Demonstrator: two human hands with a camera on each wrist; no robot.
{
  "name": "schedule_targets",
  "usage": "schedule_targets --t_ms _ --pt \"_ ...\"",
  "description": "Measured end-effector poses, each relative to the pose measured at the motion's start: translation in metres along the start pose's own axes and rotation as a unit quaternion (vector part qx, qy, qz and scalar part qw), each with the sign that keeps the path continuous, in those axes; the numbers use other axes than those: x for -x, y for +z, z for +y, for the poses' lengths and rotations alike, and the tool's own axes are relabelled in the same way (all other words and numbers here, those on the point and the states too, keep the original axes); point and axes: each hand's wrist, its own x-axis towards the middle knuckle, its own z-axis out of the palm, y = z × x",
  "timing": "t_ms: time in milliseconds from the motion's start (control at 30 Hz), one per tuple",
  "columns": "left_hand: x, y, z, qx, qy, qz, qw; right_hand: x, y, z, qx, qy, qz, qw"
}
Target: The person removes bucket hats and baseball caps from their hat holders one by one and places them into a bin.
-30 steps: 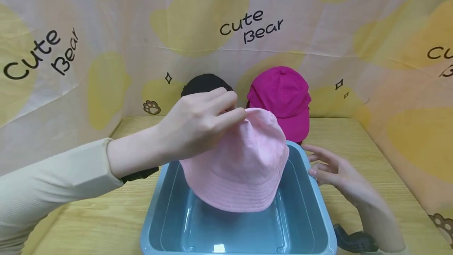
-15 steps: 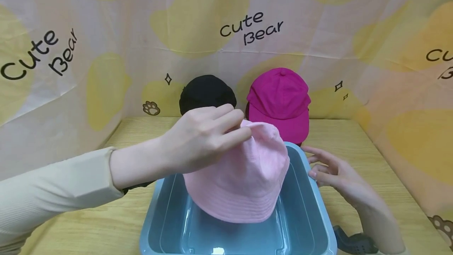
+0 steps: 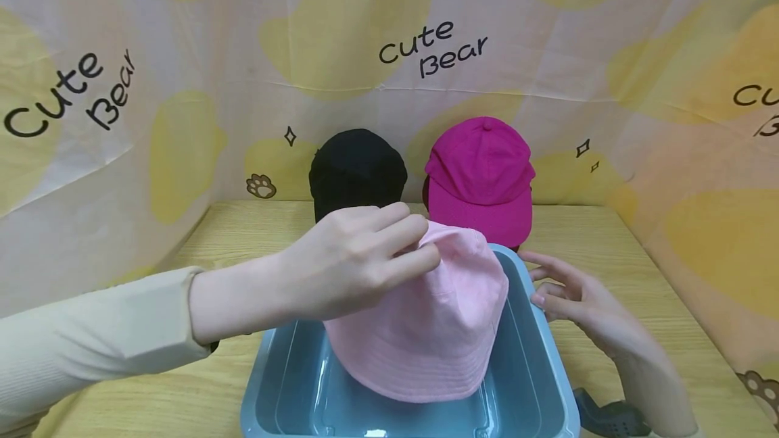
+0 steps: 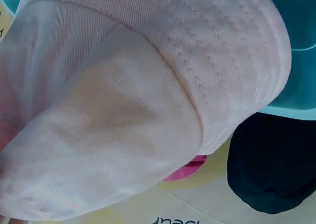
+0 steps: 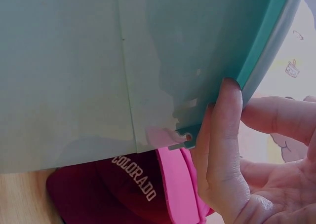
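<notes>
My left hand (image 3: 359,265) pinches the crown of a light pink bucket hat (image 3: 422,350) and holds it, brim downward, within the opening of a blue plastic basin (image 3: 538,350). Stitched rows on the hat's brim (image 4: 232,51) fill much of the left wrist view; the fingertips are mostly hidden by cloth. At the basin's right far corner, my right hand (image 3: 575,296) touches the rim from outside with relaxed fingers. From the right wrist, the fingers (image 5: 226,140) lie against the outer wall just by the rim.
Behind the basin stand a black cap (image 3: 358,171) and, to its right, a magenta cap (image 3: 487,174) with COLORADO lettering visible in the right wrist view. A printed cloth backdrop (image 3: 328,32) encloses the wooden table (image 3: 158,370) at the back and sides.
The left hand has lowered the pink bucket hat further into the basin and slightly to the right, bringing more of the black cap into view. The right hand stays at the rim.
</notes>
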Motion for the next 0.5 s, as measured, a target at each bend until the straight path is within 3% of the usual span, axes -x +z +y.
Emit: schedule_targets --t_ms 500 --pt "0.004 -0.005 0.016 0.002 0.022 0.000 0.9998 0.001 0.000 0.001 0.006 0.000 0.005 1.0000"
